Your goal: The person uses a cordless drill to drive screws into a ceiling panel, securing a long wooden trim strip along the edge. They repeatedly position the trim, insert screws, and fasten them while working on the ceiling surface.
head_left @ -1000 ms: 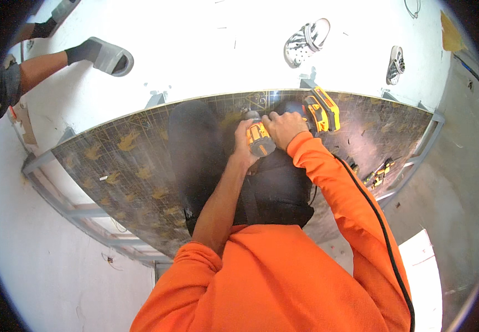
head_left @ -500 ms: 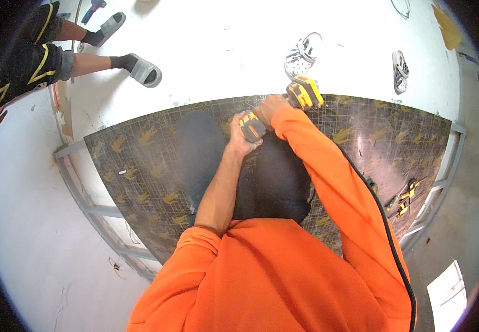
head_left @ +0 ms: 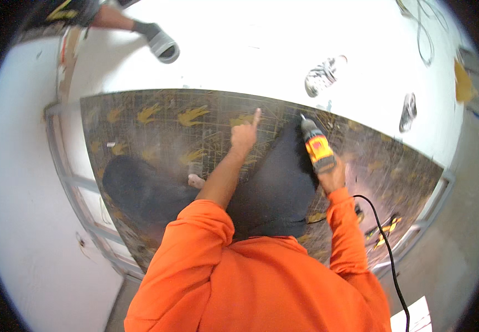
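Note:
My right hand (head_left: 333, 176) grips a yellow and black power drill (head_left: 319, 148) over the right part of a dark sheet (head_left: 156, 119) printed with yellow figures. The drill's bit points away from me, near the sheet's far edge. To its left, my left hand (head_left: 244, 135) has the index finger stretched out toward the far edge and the other fingers curled, with nothing visible in it. My legs (head_left: 275, 177) rest on the sheet, and a bare foot (head_left: 196, 181) shows beside my left forearm.
Yellow and black tools (head_left: 386, 229) lie on the sheet at right. A grey metal frame (head_left: 79, 182) shows under its left edge. On the white surface beyond lie two patterned clogs (head_left: 323, 76) and a looped cable (head_left: 425, 36). Another person's slide-clad foot (head_left: 165, 47) stands far left.
My left hand has let go of the drill and points. My right hand has brought the drill nearer me and turned its bit away. The other person's foot has shifted in view.

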The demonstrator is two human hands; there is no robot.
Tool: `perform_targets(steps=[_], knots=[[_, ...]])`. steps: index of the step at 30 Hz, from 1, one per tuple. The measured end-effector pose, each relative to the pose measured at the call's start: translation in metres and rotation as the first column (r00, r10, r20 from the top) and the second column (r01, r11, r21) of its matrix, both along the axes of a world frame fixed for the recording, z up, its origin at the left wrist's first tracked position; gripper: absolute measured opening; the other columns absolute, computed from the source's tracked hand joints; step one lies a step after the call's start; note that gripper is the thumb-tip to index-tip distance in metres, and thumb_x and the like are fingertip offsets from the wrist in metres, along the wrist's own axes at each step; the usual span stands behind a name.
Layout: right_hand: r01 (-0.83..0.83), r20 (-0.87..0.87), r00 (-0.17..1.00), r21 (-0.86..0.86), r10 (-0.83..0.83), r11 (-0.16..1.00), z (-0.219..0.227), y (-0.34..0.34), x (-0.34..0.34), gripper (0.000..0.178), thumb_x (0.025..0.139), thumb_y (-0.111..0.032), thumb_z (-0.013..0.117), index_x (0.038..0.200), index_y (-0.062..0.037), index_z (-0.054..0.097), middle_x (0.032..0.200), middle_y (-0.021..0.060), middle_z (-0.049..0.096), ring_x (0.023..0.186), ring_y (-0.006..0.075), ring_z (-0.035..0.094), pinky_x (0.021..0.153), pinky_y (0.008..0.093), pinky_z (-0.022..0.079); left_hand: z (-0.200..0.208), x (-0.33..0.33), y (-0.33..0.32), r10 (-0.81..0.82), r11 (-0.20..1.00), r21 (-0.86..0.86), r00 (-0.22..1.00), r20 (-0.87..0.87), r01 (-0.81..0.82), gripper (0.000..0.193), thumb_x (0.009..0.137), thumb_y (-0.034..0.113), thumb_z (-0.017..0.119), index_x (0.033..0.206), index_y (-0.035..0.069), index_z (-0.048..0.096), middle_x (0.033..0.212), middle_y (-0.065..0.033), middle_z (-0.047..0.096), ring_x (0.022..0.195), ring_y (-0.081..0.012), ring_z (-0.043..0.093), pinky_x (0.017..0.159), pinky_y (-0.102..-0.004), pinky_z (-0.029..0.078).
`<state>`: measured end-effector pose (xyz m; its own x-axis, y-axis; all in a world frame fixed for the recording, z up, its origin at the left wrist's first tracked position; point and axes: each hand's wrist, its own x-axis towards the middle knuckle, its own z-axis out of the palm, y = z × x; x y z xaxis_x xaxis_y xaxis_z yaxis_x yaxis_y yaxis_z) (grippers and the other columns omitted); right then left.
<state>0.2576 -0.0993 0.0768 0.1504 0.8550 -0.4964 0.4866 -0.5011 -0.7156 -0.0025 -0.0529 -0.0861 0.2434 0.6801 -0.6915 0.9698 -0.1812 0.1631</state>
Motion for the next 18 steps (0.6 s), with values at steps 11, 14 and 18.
perform_targets(steps=[11,14,18], knots=[[0.056,0.003,0.998,0.108,-0.057,0.993,-0.007,-0.023,-0.014,0.033,0.078,-0.012,0.07,0.108,-0.0005,0.064,0.096,0.0118,0.07,0.086,0.0242,0.067,0.078,0.0343,0.052,0.046,-0.009,0.011,0.196,0.967,-0.223,0.915,0.353,-0.121,0.042,0.086,0.023,0.052,0.124,0.006,0.061,0.115,-0.0178,0.067,0.098,-0.0343,0.068,0.085,-0.0486,0.053],[-0.259,0.362,0.917,0.223,0.167,0.94,0.009,-0.017,-0.043,0.03,0.07,-0.01,0.075,0.095,0.0018,0.065,0.089,0.0136,0.07,0.079,0.0274,0.067,0.073,0.0356,0.051,0.088,-0.121,0.051,0.194,0.978,-0.033,0.852,0.486,-0.205,0.045,0.086,0.034,0.049,0.11,0.001,0.069,0.114,-0.0213,0.066,0.104,-0.0361,0.065,0.091,-0.0478,0.05],[-0.342,0.417,0.871,0.136,0.259,0.93,0.042,0.003,-0.083,0.024,0.072,-0.008,0.071,0.093,0.0028,0.065,0.086,0.0116,0.068,0.078,0.0241,0.065,0.072,0.0362,0.051,0.107,-0.414,0.059,0.123,0.911,0.342,0.945,0.304,-0.229,0.032,0.084,0.026,0.054,0.098,0.002,0.071,0.1,-0.0209,0.069,0.09,-0.0319,0.067,0.078,-0.0442,0.052]])
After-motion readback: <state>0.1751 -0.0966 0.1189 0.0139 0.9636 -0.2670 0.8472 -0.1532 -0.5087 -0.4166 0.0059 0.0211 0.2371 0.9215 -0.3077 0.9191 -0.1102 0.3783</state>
